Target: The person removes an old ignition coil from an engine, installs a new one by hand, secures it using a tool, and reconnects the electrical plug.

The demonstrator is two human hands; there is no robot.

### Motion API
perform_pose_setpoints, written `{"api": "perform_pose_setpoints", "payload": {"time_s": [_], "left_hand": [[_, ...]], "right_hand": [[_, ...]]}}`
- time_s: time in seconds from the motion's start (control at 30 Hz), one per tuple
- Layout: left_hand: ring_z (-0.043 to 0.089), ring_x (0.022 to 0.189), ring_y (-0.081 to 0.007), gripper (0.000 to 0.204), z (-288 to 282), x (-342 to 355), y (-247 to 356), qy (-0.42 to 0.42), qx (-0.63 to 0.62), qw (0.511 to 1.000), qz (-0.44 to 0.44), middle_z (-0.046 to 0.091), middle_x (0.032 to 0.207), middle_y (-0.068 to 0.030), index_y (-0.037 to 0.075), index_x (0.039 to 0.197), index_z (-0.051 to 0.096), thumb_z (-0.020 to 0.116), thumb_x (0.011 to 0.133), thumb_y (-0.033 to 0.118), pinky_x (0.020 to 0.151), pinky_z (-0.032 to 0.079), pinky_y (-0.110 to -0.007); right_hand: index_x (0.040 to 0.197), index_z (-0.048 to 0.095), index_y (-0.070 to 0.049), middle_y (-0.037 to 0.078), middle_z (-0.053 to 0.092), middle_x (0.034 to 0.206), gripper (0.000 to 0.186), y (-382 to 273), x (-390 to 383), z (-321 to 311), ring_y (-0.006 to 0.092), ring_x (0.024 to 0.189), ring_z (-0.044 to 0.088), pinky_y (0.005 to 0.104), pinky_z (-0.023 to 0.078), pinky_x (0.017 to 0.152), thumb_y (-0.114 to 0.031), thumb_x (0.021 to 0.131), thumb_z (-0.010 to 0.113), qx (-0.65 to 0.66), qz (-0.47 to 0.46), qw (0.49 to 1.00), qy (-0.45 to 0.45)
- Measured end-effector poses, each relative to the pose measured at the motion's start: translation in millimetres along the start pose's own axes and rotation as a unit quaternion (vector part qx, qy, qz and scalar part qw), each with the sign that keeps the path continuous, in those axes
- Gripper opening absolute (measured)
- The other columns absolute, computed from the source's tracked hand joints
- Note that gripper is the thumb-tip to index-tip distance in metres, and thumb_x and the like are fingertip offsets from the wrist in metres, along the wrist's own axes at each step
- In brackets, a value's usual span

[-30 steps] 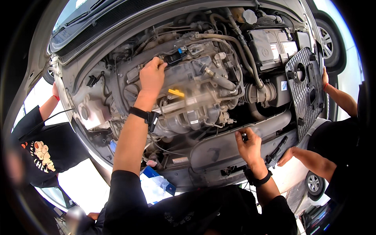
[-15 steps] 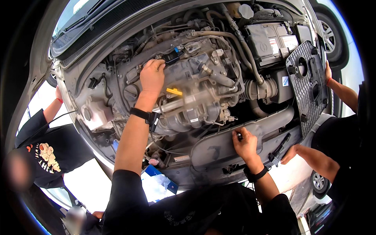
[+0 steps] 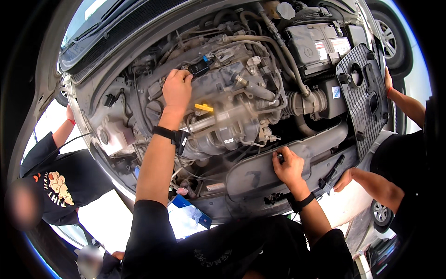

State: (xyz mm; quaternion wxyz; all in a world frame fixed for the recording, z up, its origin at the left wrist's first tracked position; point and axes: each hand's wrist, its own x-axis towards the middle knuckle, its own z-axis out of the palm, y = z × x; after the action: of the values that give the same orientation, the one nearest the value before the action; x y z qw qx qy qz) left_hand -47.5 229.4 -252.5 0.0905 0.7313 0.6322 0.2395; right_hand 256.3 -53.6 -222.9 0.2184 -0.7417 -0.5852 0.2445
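Note:
My left hand point(image 3: 178, 86) is at the upper middle of the engine point(image 3: 218, 116), its fingers curled and fingertips closed beside a black coil point(image 3: 200, 69) with a blue tab; what they grip, if anything, is hidden. A yellow dipstick handle point(image 3: 204, 107) sits just right of that wrist. Lower right, my right hand point(image 3: 289, 167) is closed on a small dark object point(image 3: 280, 158), too small to identify, above the grey intake duct point(image 3: 251, 174).
Battery point(image 3: 313, 49) at upper right, perforated black engine cover point(image 3: 355, 102) upright beside it. A co-worker's hands point(image 3: 346, 179) rest along the right side; another co-worker point(image 3: 65, 186) stands at left, with a hand on the fender. Blue-and-white packet point(image 3: 188, 211) lies below the front edge.
The engine bay appears slightly higher and further left in the picture. My right hand has moved slightly up and left along the duct; my left hand stays beside the black coil.

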Motion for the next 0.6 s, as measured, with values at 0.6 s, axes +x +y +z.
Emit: {"api": "perform_pose_setpoints", "payload": {"time_s": [0.6], "left_hand": [[0.068,0.086,-0.0318,0.010,3.1,-4.4,10.3,0.019,-0.043,0.996,-0.070,0.069,0.093,-0.0081,0.008,0.089,0.074,0.078,0.083,0.016,0.077,0.054,-0.041]], "right_hand": [[0.084,0.063,-0.013,0.002,0.066,0.069,0.012,-0.8,-2.1,5.3,0.0256,0.058,0.065,0.0386,0.048,0.051,-0.017,0.084,0.075,-0.022,-0.017,0.999,0.030]]}}
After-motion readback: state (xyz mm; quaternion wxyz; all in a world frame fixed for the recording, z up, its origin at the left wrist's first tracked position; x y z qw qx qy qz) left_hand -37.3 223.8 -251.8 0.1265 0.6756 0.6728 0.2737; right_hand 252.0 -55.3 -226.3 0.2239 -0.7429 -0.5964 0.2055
